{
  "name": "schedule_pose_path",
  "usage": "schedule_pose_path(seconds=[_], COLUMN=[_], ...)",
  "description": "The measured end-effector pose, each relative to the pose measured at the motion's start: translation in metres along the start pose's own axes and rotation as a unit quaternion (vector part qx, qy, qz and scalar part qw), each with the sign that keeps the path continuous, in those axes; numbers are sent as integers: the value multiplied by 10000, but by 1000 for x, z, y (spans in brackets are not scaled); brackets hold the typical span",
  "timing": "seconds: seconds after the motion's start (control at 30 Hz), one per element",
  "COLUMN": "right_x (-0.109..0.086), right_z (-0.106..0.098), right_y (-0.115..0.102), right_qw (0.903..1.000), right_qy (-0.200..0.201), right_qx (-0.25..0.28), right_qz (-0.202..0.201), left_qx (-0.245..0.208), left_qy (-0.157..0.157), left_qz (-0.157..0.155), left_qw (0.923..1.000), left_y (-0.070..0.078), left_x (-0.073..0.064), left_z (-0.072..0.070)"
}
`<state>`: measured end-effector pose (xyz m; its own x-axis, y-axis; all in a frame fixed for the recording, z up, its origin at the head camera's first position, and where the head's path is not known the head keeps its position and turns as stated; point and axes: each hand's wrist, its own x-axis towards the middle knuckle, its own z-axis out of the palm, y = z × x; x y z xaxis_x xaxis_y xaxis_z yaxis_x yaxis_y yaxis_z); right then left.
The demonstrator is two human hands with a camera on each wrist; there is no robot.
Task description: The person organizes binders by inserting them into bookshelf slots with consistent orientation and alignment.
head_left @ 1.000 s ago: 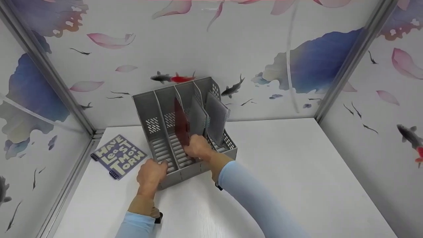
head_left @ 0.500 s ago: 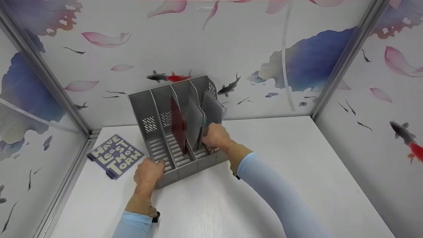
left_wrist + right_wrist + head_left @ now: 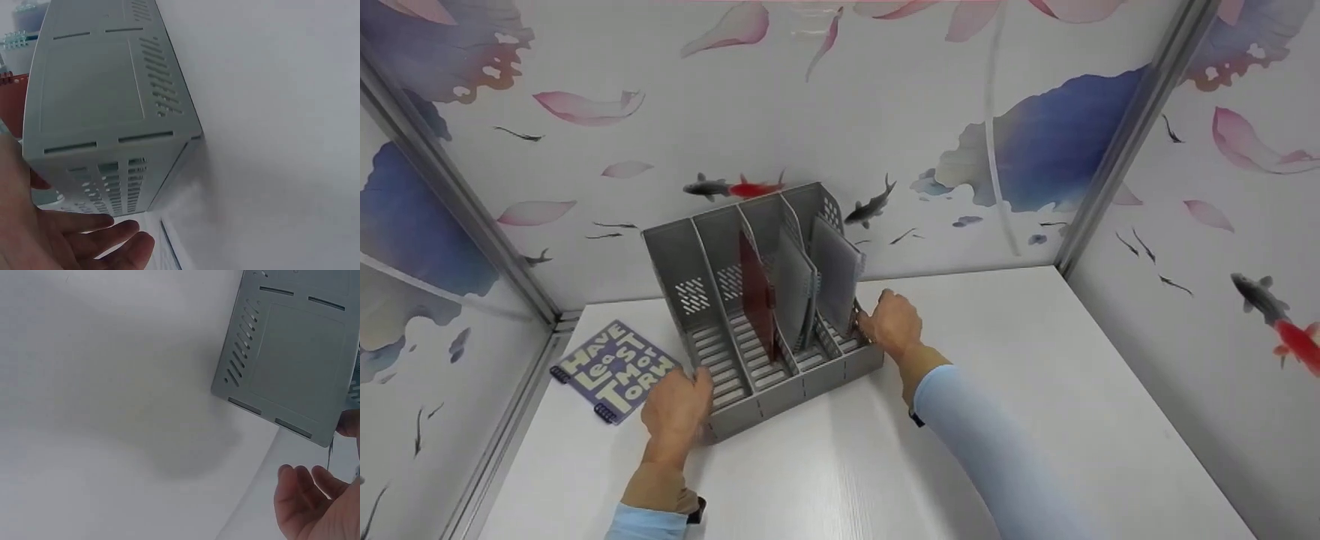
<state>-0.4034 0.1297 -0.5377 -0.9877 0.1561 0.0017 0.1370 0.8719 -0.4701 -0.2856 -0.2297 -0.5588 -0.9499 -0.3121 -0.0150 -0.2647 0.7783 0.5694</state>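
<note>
A grey divided file organizer (image 3: 802, 386) stands at an angle on the white table. My left hand (image 3: 676, 409) holds its left side wall near the front corner, thumb over the rim and fingers along the outside, as the left wrist view shows. At the right front corner is my right hand (image 3: 894, 322), its thumb at the rim. In the right wrist view the fingers (image 3: 301, 486) stand off from the wall, loosely bent. Upright in the slots are a red notebook (image 3: 756, 296), a grey notebook (image 3: 793, 289) and a pale translucent-looking notebook (image 3: 835, 281).
A purple spiral notebook (image 3: 615, 367) with large pale letters lies flat left of the organizer, beside my left hand. The patterned back wall (image 3: 960, 97) is close behind the organizer. Side panels with metal posts (image 3: 1140, 142) enclose the white table (image 3: 997, 322).
My right hand has moved right, from the red notebook past the other slots to the organizer's right corner. My left hand has shifted slightly outward at the left corner. The notebooks stay standing.
</note>
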Motion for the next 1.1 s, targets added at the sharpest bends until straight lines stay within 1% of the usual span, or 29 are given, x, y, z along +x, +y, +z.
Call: schedule_pose_path(seconds=[0.07,0.13,0.23,0.3,0.37,0.5,0.6,0.67,0.73,0.83,0.9,0.97,1.03,1.1], right_x=[-1,-2,-4,-4,-4,-4,-5,-6,-8,-9,-10,-11,-11,-13], right_z=[5,7,10,11,13,15,16,15,14,13,13,14,14,15], right_y=[0,0,-1,-1,-1,-1,-1,-2,-1,-2,-2,-3,-4,-5], right_qw=[9998,9994,9981,9971,9962,9945,9941,9945,9943,9938,9936,9936,9936,9939], right_qy=[-160,-296,-483,-582,-646,-785,-864,-867,-898,-931,-932,-928,-927,-903], right_qx=[67,155,247,281,319,360,321,277,292,345,361,349,334,328], right_qz=[37,113,289,400,499,596,570,522,505,502,516,534,547,540], left_qx=[28,66,133,215,339,732,1061,1240,1328,1426,1426,1407,1373,1389], left_qy=[251,462,605,590,504,103,-225,-382,-492,-603,-650,-692,-761,-823], left_qz=[27,54,1,-142,-320,-637,-682,-668,-718,-907,-1082,-1238,-1374,-1445], left_qw=[9997,9989,9981,9979,9976,9952,9918,9893,9873,9838,9817,9798,9780,9762], left_y=[-7,-14,-23,-30,-38,-53,-61,-65,-69,-72,-72,-70,-66,-61], left_x=[1,6,18,26,33,44,51,56,61,67,69,67,62,54], left_z=[-7,-15,-27,-36,-45,-58,-65,-67,-70,-74,-76,-77,-79,-80])
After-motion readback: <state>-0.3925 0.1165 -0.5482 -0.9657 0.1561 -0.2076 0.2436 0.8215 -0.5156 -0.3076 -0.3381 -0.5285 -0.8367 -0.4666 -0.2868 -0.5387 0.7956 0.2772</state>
